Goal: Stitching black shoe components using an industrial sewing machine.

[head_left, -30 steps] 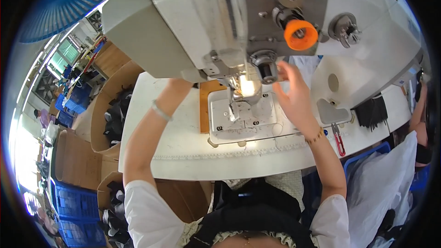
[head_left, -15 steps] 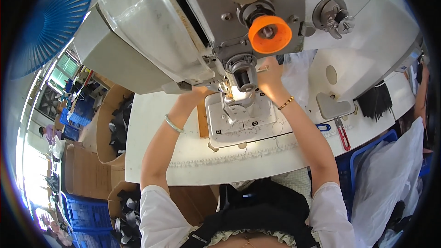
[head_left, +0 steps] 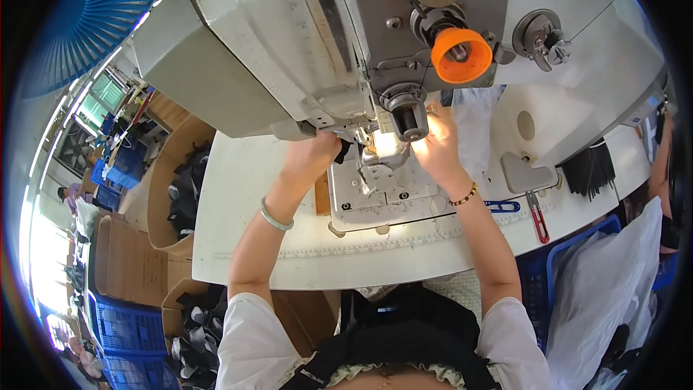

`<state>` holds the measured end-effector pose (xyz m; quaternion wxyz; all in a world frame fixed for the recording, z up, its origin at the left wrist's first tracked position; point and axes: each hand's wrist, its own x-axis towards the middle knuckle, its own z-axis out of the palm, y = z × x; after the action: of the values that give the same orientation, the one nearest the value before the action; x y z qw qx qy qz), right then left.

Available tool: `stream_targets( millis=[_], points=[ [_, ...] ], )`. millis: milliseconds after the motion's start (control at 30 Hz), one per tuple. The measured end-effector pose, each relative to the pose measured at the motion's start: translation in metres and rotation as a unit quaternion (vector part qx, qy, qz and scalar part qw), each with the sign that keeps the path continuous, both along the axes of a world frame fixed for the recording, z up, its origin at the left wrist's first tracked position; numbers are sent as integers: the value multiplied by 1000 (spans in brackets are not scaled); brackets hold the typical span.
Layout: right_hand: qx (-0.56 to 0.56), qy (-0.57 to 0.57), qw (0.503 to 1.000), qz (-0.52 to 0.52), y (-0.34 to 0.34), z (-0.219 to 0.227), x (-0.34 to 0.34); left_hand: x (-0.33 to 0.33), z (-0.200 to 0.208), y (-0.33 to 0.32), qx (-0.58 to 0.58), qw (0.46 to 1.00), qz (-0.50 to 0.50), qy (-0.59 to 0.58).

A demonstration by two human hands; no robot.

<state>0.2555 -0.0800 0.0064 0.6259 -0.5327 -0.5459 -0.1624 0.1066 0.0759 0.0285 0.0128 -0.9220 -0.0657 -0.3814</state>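
An industrial sewing machine (head_left: 426, 43) with a lit needle area stands before me. My left hand (head_left: 310, 159), with a pale bangle at its wrist, is left of the needle. Its fingers are closed on a small black fabric piece (head_left: 342, 150), mostly hidden by the hand. On the other side of the needle, my right hand (head_left: 439, 148) has its fingers bent together beside the dark thread-tension knob; the machine head partly covers them, and what they hold is not visible. Below both hands lies the metal sewing plate (head_left: 382, 198).
Blue-handled snips (head_left: 502, 206) and a red-handled tool (head_left: 538, 220) lie right on the white table (head_left: 245, 195). Black strips (head_left: 588, 170) hang farther right. Cardboard boxes with dark pieces stand left, beside blue crates (head_left: 133, 325). A plastic-lined blue basket (head_left: 552, 267) is right.
My left hand has come out from behind the machine head, and the black fabric piece now shows in it. My right hand has lowered toward the needle. The whole view has shifted slightly.
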Motion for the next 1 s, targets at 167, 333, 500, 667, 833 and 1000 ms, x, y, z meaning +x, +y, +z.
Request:
stream_targets(
  millis=[167, 333, 500, 667, 833, 1000],
  points=[
    [4, 54, 996, 73, 2, -2, -1, -8, 7, -9, 62, 997, 17, 44],
    [-12, 63, 992, 104, -5, 3, 1, -14, 4, -23, 77, 995, 29, 48],
    [-43, 45, 991, 117, -8, 10, 1, -16, -1, -21, 67, 997, 19, -20],
    [-39, 19, 994, 102, -11, 13, 2, -15, 2, -27, 88, 996, 33, -5],
    [-30, 43, 985, 162, -5, 5, 7, -18, 0, -31, 118, 992, 45, -11],
    [-88, 4, 995, 53, -8, 4, 1, -18, 0, -29, 123, 991, 41, -16]
  ],
)
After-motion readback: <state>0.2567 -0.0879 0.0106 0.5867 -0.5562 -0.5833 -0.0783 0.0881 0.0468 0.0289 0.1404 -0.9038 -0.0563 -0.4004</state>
